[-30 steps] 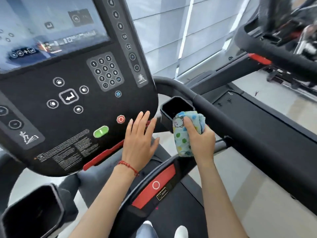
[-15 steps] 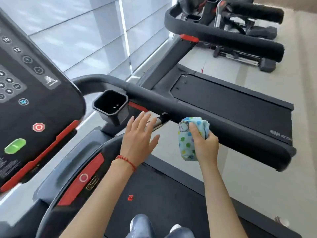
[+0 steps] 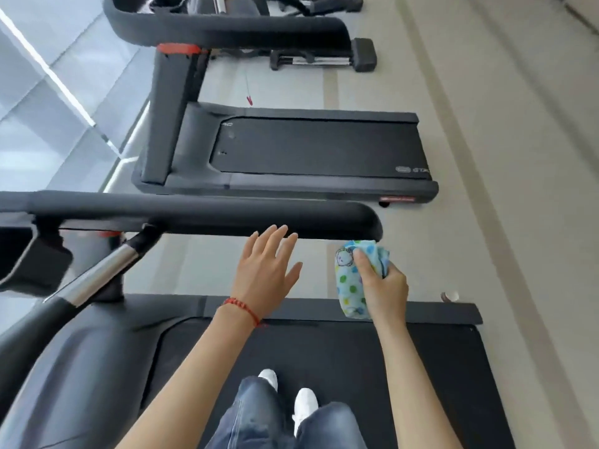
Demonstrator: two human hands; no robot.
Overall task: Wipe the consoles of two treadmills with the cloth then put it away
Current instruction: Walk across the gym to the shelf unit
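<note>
Head camera looks down on a person who stands on the black belt of the near treadmill, with blue jeans and white shoes at the bottom of the view.

The right hand is closed around a folded light-blue cloth with coloured dots. The thumb lies across the front of the cloth and the other fingers wrap behind it, so the cloth stands nearly upright in the fist, with its top and bottom ends sticking out. The cloth is in the air, above the right edge of the belt and just below the rounded end of the black padded handrail. It seems not to touch the rail, but the gap is small and I cannot be certain.

The left hand is flat and wide open, fingers stretched and a little spread, palm down. It holds nothing. Its fingertips reach up to the lower edge of the same handrail; whether they touch it is not clear. A thin red braided bracelet sits on the left wrist.

On the far left a silver metal tube slopes down from the rail. Beyond the rail, the second black treadmill stands on the pale grey floor, parallel to the near one.
</note>
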